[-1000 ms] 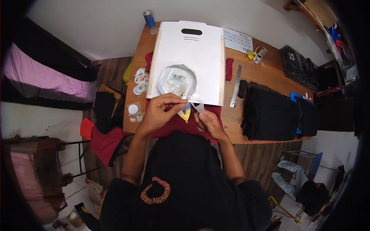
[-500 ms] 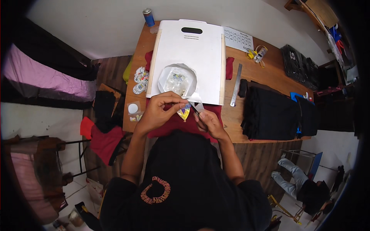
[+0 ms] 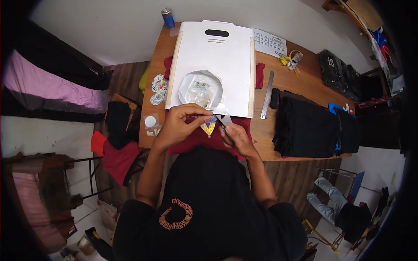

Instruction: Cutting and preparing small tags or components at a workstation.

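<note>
In the head view, here I am at the centre of the frame: my left hand [image 3: 177, 127] has thumb and forefinger pinching the yellow-and-purple piece [image 3: 209, 128] by its top edge, its point hanging down. Just right of centre, my right hand [image 3: 237, 138] is curled round the scissors [image 3: 220, 123]; whether the blades are parted, I can't tell. A white scrap [image 3: 225, 119] juts up beside them.

Here's the danger: the blades sit right by my left fingertips, so one careless squeeze could nick skin. A slight twist of my left wrist might also steer the edge into the coloured print, and that piece is spoiled. My pinch is small, too; if the slick film slips, the piece would likely drop onto the red cloth [image 3: 186, 145] below centre, or get lost in its folds. And the scrap, so near the white bowl [image 3: 185, 85] above centre on the white board [image 3: 217, 54], could fall in and mix with the clear bits inside.
</note>
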`<move>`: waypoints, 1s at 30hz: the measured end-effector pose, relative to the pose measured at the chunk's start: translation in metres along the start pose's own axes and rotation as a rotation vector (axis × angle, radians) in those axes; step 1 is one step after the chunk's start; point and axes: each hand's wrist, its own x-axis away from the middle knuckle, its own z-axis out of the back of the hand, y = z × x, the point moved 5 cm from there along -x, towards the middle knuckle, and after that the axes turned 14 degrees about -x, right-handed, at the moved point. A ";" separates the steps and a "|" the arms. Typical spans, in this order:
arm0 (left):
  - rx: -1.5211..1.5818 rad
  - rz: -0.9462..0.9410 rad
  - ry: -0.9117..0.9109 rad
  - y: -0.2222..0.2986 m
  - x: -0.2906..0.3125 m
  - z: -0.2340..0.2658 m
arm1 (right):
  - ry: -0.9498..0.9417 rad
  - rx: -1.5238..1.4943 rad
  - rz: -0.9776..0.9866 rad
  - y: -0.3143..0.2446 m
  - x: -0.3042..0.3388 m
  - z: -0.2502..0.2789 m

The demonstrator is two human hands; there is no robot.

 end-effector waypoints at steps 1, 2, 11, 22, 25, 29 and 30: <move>0.000 0.000 0.000 0.000 0.000 0.000 | 0.001 -0.003 -0.006 0.002 0.000 0.002; 0.001 0.001 -0.002 -0.001 0.000 0.000 | 0.002 -0.003 -0.006 0.002 0.001 0.001; 0.041 0.051 -0.013 -0.002 0.001 0.000 | -0.024 0.027 0.010 -0.001 0.000 -0.001; 0.210 -0.049 0.024 -0.017 0.001 -0.018 | 0.050 -0.120 0.090 0.008 -0.006 0.003; 0.376 -0.063 0.185 -0.018 0.004 -0.029 | 0.054 -0.115 0.196 -0.001 -0.011 -0.007; 0.677 0.070 0.377 -0.016 0.004 -0.036 | 0.083 -0.147 0.240 0.008 -0.016 -0.009; 0.732 0.094 0.428 -0.017 0.005 -0.036 | 0.082 -0.126 0.265 0.001 -0.017 -0.014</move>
